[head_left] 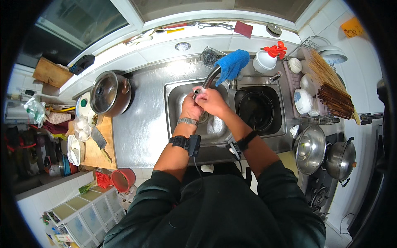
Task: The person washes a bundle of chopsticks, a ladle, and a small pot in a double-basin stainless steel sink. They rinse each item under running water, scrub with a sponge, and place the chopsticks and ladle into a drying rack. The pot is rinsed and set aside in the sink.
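Observation:
Both hands are together over the left basin (173, 124) of a steel sink, just under the end of the curved metal faucet (212, 77). My left hand (189, 108) holds a small round metal piece (197, 92) with a dark hollow; its exact kind is unclear. Coming in from the right, my right hand (213, 101) has its fingers curled against the same piece, partly covering it. A blue cloth (232, 65) is draped on the faucet. In the basin, a shiny pale patch (216, 125) lies below my right wrist; whether it is water cannot be told.
A dark round pan (256, 110) sits in the right basin. Left of the sink stands a lidded pot (108, 94), with a cleaver (99, 138) on a wooden board (90, 155). Bowls (303, 100) fill a rack on the right, near a steel basin (310, 150).

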Demonstrator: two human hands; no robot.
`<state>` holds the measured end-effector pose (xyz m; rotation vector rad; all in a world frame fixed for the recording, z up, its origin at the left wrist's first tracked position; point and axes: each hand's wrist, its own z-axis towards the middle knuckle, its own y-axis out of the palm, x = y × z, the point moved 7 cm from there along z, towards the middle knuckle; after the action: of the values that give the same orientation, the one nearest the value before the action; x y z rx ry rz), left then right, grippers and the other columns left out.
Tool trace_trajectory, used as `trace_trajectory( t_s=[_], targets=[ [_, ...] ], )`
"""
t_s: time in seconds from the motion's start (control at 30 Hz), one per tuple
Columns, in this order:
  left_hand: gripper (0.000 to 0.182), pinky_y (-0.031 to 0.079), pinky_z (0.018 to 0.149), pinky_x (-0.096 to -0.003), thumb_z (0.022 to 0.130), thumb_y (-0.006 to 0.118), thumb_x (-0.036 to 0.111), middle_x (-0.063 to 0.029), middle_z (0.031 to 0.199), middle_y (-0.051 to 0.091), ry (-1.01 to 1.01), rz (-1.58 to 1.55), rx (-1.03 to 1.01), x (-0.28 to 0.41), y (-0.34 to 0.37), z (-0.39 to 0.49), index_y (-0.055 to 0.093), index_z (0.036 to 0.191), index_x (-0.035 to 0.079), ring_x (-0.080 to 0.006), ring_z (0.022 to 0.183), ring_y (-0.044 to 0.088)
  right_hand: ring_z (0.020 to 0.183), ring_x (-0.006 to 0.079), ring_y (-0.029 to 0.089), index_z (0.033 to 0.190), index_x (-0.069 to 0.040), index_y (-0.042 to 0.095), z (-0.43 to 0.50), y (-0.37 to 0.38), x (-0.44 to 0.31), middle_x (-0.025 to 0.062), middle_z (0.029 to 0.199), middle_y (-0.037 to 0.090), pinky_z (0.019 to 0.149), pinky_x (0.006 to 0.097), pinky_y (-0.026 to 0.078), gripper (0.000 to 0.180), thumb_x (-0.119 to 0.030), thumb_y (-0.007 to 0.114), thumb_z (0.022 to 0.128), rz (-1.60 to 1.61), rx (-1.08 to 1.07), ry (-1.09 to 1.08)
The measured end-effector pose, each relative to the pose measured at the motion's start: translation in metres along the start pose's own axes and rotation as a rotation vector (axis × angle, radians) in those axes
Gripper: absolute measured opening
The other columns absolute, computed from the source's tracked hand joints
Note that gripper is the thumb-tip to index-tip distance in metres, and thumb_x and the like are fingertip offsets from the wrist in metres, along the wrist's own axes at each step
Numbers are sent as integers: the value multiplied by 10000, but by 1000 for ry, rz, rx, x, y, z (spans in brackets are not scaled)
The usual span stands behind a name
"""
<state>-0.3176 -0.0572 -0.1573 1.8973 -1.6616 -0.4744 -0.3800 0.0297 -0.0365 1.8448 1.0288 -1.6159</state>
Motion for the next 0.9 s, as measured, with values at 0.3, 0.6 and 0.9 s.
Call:
trace_trajectory(
  t_s=[0.3, 0.6, 0.9],
  targets=[
    [190, 747, 818, -459, 1161, 600, 141, -178, 1044, 720, -52, 551, 126, -21, -22, -52, 604, 1278, -8, -280, 894, 763, 1064, 374, 821, 1258, -22, 811, -6, -157, 94, 234, 1150, 827, 931, 435, 640, 308, -165, 736, 996, -839, 232, 99],
    [382, 654, 583, -333, 1000, 690, 10, -93, 923, 717, -21, 1037, 43, -32, -33, -118, 656, 1370, -80, -293, 833, 836, 1488, 399, 591, 1641, -226, 588, -66, -69, 48, 142, 1781, 432, 1187, 474, 544, 710, -100, 787, 971, -803, -100, -16],
    [463, 588, 1010, -552, 1029, 703, 176, -129, 1003, 806, 740, 2555, -135, -23, 5, -194, 712, 1477, 60, -267, 870, 746, 1646, 355, 410, 1314, -178, 732, -72, 23, 70, 26, 1582, 624, 1333, 750, 231, 363, -65, 735, 969, -951, -225, -160]
  ],
)
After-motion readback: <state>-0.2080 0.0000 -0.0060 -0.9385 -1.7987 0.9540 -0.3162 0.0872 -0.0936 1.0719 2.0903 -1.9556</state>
